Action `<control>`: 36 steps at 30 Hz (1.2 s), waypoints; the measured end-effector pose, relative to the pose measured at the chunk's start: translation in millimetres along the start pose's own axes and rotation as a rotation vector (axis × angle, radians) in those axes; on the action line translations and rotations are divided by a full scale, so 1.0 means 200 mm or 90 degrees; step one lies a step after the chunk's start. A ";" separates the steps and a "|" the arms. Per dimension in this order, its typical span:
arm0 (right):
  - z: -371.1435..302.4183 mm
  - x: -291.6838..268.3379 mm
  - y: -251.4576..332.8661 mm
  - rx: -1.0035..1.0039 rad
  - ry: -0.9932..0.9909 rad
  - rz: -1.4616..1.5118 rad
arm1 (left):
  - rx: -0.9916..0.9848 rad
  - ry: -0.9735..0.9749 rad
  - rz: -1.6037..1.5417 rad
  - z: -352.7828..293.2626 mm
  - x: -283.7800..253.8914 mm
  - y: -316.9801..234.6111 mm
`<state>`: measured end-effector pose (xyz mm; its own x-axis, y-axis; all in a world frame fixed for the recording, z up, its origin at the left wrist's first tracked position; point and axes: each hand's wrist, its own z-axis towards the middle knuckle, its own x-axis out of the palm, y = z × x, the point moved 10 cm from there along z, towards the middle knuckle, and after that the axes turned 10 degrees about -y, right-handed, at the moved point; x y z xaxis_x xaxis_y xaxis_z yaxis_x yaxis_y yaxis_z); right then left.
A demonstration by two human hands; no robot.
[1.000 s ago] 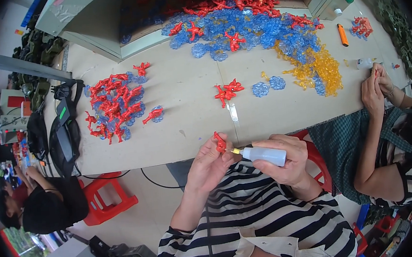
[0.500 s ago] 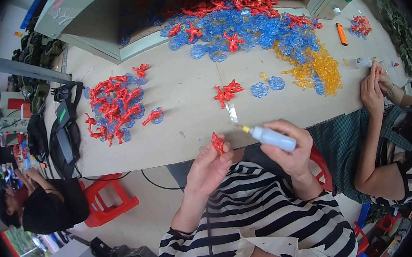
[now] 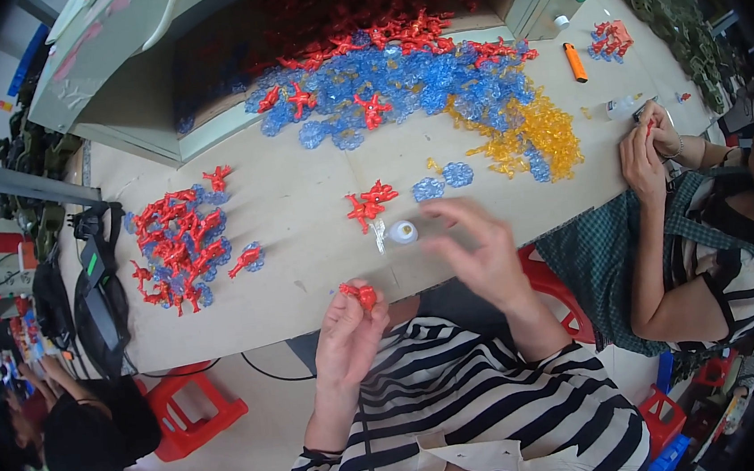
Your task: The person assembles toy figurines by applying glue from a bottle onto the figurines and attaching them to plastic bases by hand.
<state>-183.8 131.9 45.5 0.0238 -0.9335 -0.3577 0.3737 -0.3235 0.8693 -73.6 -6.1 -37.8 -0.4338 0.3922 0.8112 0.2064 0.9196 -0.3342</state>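
Observation:
Pinched in the fingers of my left hand [image 3: 343, 342] is a small red plastic figurine [image 3: 364, 297], held just over the table's near edge. My right hand [image 3: 485, 260] is apart from anything, its fingers spread and curved. Beside its fingertips a pale squeeze bottle [image 3: 403, 232] stands on the table, its nozzle end facing up. Beyond the bottle lie a couple of red figurines [image 3: 372, 204], and to their right two clear blue flower-shaped discs [image 3: 457, 174] with a small yellow piece.
At the left sits a cluster of red figurines on blue discs [image 3: 182, 243]. A heap of blue discs [image 3: 417, 79] spills from a grey box-like housing [image 3: 140, 135], bordered by yellow pieces [image 3: 534, 136]. An orange lighter-shaped object [image 3: 574, 63] lies back right. A co-worker's hands [image 3: 647, 149] work at the right.
My right hand has let go of the squeeze bottle, which now stands on the table, and its fingers have opened. The figurine in my left hand has turned. The view has shifted.

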 end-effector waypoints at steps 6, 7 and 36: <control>0.49 0.02 -0.09 -0.070 -0.010 -0.175 | -0.024 0.033 0.007 0.01 0.07 0.02; 0.54 0.06 -0.08 -0.165 -0.018 -0.251 | -0.037 0.045 0.009 0.02 0.09 0.04; -0.30 0.09 -0.06 0.223 0.213 0.420 | -0.157 0.133 -0.007 -0.02 0.16 0.22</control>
<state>-132.6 128.2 7.9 0.4342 -0.8708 0.2304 -0.1242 0.1954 0.9728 -74.6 46.8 -23.4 -0.2521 0.3462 0.9037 0.4197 0.8805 -0.2202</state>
